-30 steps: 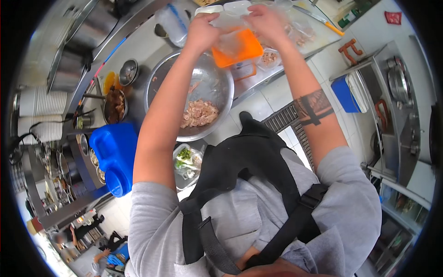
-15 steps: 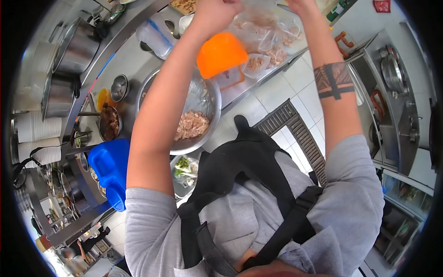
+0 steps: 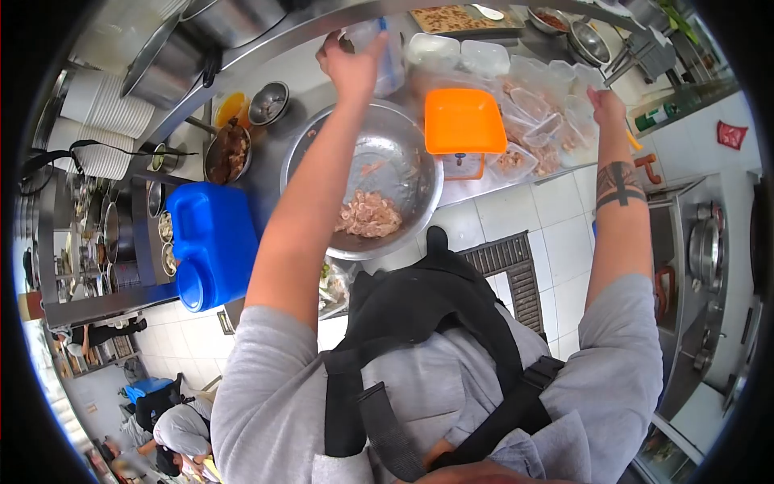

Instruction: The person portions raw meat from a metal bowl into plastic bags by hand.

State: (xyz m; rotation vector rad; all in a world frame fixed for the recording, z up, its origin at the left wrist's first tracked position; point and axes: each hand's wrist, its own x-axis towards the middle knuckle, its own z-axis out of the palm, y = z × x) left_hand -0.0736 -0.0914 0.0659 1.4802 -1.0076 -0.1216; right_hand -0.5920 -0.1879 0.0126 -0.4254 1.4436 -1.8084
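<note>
My left hand (image 3: pixel 352 68) is over the far counter with thumb and fingers apart. It is beside a stack of clear plastic bags (image 3: pixel 389 68) with a blue stripe, its fingertips near the bags' edge. Below my left forearm is a large steel bowl (image 3: pixel 431 185) with sliced raw meat (image 3: pixel 369 214) in it. My right hand (image 3: pixel 606 106) is closed at the far right, at the edge of several clear bags of meat (image 3: pixel 536 113); what its fingers grip is hidden. Between my arms stands a kitchen scale (image 3: pixel 463 165) with an orange tray (image 3: pixel 465 121).
A blue jerrycan (image 3: pixel 214 242) stands to the left. Nearby are a small steel bowl (image 3: pixel 268 103) and a pot of dark sauce (image 3: pixel 228 153). White containers (image 3: pixel 435 50) and a baking tray (image 3: pixel 468 20) line the back. Other people (image 3: pixel 181 427) are at lower left.
My hands have moved apart: the left toward the striped plastic bags, the right to the far side of the meat bags. The view has shifted, showing more of the counter's back.
</note>
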